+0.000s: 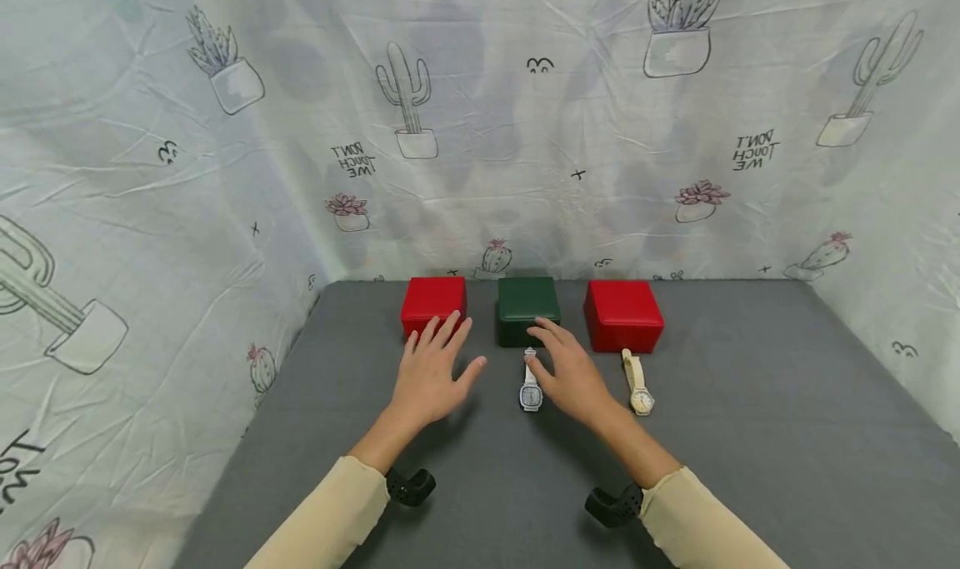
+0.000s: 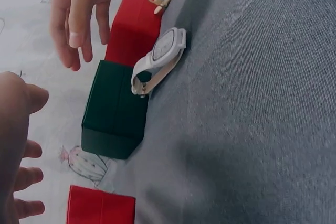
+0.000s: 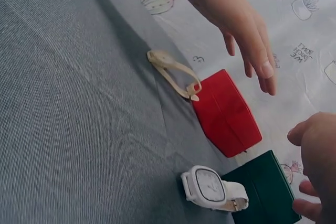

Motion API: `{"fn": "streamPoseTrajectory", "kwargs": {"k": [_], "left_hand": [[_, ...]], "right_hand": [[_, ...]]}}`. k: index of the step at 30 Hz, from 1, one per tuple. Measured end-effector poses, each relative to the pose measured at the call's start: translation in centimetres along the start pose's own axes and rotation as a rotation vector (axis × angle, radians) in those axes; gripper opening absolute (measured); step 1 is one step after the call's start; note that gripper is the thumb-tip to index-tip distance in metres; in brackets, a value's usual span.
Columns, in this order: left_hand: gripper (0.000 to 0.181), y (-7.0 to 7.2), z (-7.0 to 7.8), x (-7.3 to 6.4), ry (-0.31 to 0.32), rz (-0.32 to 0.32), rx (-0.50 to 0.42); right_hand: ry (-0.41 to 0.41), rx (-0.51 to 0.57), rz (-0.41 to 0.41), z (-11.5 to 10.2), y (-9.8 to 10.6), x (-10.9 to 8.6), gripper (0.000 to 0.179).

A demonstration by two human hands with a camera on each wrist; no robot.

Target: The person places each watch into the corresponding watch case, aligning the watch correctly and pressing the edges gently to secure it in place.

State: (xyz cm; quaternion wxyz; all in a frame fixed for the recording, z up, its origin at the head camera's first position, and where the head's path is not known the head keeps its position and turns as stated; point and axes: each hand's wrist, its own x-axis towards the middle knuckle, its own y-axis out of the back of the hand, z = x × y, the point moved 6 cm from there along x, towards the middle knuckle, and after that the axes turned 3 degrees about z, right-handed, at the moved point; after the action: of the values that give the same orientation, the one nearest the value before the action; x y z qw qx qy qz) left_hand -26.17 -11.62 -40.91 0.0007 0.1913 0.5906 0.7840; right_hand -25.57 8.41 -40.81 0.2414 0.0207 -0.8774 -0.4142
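My left hand hovers with spread fingers in front of the left red box, apparently touching nothing. Thumb and fingers apart, my right hand hangs beside a white watch. That watch lies before the dark green box, its strap toward the box. A cream-strapped watch lies in front of the right red box. In the right wrist view another cream watch stands by the left red box; my left hand hides it in the head view. All three boxes are closed.
A grey cloth covers the table. Behind the boxes hangs a pale curtain printed with cacti, which also runs along both sides. Black wrist devices sit at the sleeve cuffs.
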Motion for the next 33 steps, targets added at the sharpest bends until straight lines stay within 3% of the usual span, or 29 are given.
{"fn": "streamPoseTrajectory", "kwargs": {"k": [6,12,20,26,33], "left_hand": [[0.068,0.4,-1.2,-0.1,0.04,0.051,-0.042],[0.061,1.1,-2.3,-0.1,0.054,0.137,-0.057],[0.057,1.7,-4.1,0.0,0.067,0.203,-0.118],[0.055,1.9,-5.7,0.1,0.106,0.228,-0.129],[0.054,1.7,-7.1,0.3,0.141,0.213,-0.133]], "right_hand": [[0.009,0.057,-0.037,-0.8,-1.1,0.5,0.042],[0.013,0.1,-0.044,-1.5,-2.2,1.2,0.041],[0.005,0.201,-0.047,-2.6,-3.7,2.2,0.041],[0.019,0.224,-0.057,-3.7,-5.0,2.9,0.039],[0.016,0.252,-0.082,-4.6,-6.5,3.9,0.04]]}}
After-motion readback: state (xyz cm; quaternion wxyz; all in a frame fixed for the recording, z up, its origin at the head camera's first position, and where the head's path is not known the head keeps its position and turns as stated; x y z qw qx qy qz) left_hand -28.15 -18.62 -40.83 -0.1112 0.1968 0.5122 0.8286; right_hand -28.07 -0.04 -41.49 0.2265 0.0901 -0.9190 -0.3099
